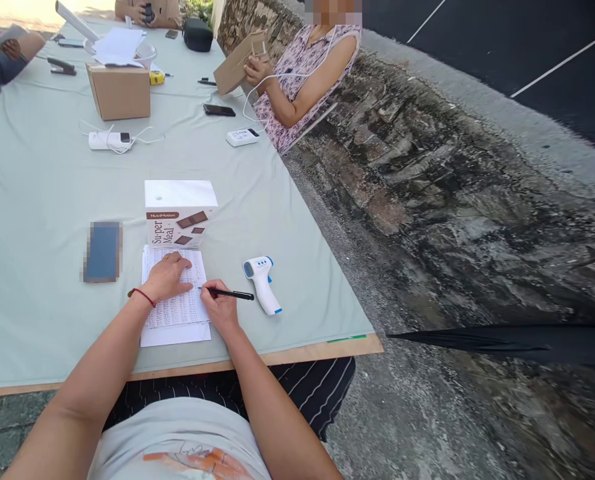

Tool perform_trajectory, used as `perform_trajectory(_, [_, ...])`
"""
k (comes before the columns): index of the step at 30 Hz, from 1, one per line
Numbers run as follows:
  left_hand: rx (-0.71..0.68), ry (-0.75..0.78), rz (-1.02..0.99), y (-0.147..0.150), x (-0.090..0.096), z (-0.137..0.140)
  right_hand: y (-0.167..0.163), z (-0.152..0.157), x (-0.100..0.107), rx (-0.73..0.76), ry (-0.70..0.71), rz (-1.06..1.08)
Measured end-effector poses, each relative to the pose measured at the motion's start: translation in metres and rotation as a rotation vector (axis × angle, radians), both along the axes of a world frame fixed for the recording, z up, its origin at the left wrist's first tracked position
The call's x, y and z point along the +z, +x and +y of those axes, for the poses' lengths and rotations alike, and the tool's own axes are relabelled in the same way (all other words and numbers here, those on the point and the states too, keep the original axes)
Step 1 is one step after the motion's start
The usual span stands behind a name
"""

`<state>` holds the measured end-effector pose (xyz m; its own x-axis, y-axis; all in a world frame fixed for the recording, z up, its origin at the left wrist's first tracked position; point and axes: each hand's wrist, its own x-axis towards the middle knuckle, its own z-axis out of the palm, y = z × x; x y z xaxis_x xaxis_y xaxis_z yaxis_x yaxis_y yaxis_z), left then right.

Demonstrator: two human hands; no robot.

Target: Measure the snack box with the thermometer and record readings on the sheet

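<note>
My right hand (220,308) is closed around a black pen (234,293), its tip at the right edge of a sheet covered in small writing (174,310). Flat on that sheet lies my left hand (170,276), fingers spread, with a red cord on the wrist. A blank white paper (177,335) shows underneath. Just beyond the sheets stands a white "Super Meal" box (180,197) with brown squares printed on it. A white and blue infrared thermometer (263,283) lies right of my right hand. To the left is a flat dark-screened device (102,252), partly blurred.
Farther up the cloth-covered table (37,267) are a cardboard box (120,93), a white device with a cable (110,141), a white power bank (242,137) and a black phone (219,110). A person at right holds a brown box (240,63). Other people sit at the far end.
</note>
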<state>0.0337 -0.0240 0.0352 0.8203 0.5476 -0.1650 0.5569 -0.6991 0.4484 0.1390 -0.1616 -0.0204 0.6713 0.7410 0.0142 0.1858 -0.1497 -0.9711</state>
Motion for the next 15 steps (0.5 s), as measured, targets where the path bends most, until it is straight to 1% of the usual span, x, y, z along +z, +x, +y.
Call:
perform_trajectory(3, [0.001,0.0,0.014,0.0,0.002,-0.001,0.0,-0.001,-0.002,0.008,0.008,-0.024])
perform_trajectory(5, [0.001,0.008,0.009,0.0,0.002,-0.001,0.0,-0.002,-0.004,0.005,0.024,-0.076])
perform_trajectory(7, [0.0,0.022,-0.009,-0.001,0.0,0.0,0.001,-0.004,-0.005,-0.015,0.06,-0.179])
perform_trajectory(9, [0.014,0.02,-0.061,-0.001,-0.004,0.001,0.005,-0.005,-0.008,-0.049,0.098,-0.341])
perform_trajectory(11, [0.082,0.015,-0.213,-0.001,-0.007,0.002,0.012,-0.004,-0.013,-0.08,0.08,-0.525])
perform_trajectory(13, [0.203,0.057,-0.487,-0.002,-0.007,0.003,0.019,0.001,-0.018,-0.108,-0.018,-0.664])
perform_trajectory(15, [0.332,0.155,-0.791,-0.005,-0.005,0.006,0.024,0.008,-0.023,-0.125,-0.146,-0.731])
